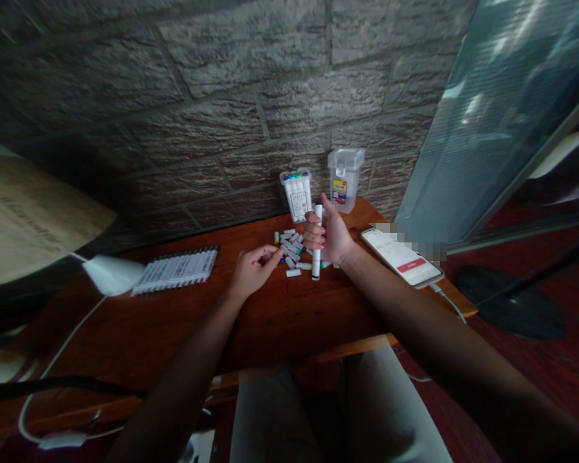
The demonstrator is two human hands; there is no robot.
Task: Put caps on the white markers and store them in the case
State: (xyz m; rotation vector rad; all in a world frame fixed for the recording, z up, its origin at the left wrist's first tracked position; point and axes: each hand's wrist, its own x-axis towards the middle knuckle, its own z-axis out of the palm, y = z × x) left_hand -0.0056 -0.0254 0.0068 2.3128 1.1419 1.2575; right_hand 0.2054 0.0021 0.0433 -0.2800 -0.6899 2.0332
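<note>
My right hand (pixel 336 235) is wrapped round a white marker (pixel 317 247), which stands nearly upright in my fingers with dark ends. My left hand (pixel 255 273) is closed in a pinch at the left side of a heap of loose marker caps (pixel 293 245). Whatever lies between its fingertips is too small to make out. Small pinkish marks show on the back of that hand. The caps are mostly white with coloured ends, and my right hand hides some of them.
Behind the caps stands a case of white markers (pixel 296 196), beside a clear plastic box (pixel 346 180). A row of markers (pixel 176 270) lies at left near a lamp (pixel 33 218). At right, a phone (pixel 403 256) with a cable rests by the edge of the wooden table (pixel 289 328).
</note>
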